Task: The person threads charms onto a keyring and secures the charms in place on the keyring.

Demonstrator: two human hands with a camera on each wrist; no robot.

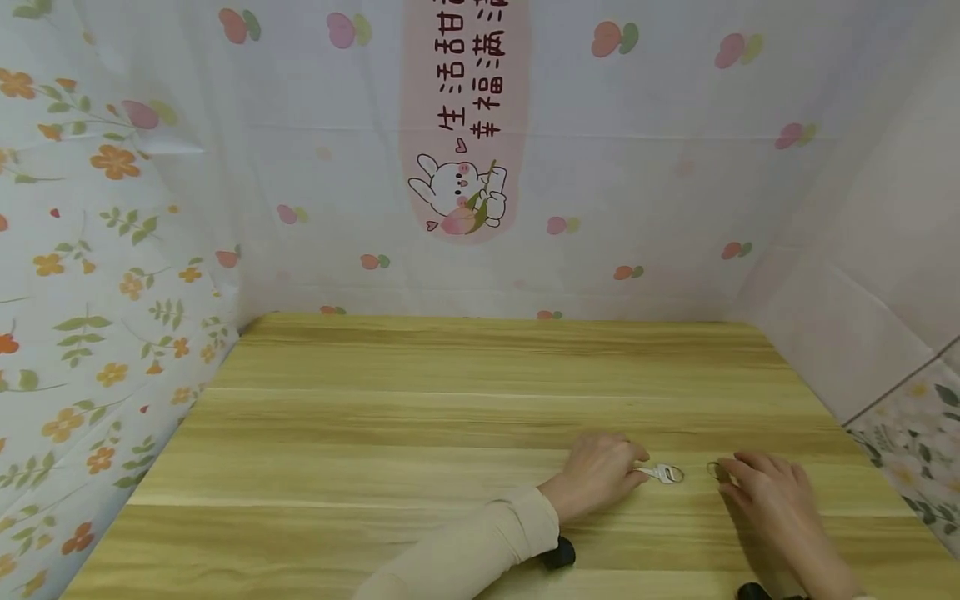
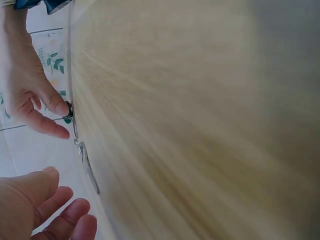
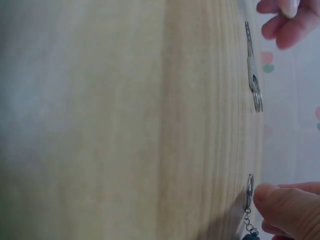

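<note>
A silver key [image 1: 662,472] with a small metal ring through its head lies on the wooden table, its blade toward my left hand [image 1: 600,475]. The left wrist view has the fingers of that hand [image 2: 47,205] spread and loosely bent, apart from the key [image 2: 91,172]. To the right, my right hand [image 1: 768,496] is over another metal ring [image 1: 713,470]. In the right wrist view this ring [image 3: 249,192] joins a short chain [image 3: 247,217] and a dark charm [image 3: 251,236], partly cut off. The right thumb [image 3: 267,194] is right beside the ring, with thumb and finger apart.
The wood-grain table [image 1: 420,417] meets a white printed cloth [image 1: 600,167] at its back edge. Flowered cloth [image 1: 97,333] borders the left side, and pale panels [image 1: 847,333] the right. Black wrist-worn pieces [image 1: 558,552] sit at both wrists.
</note>
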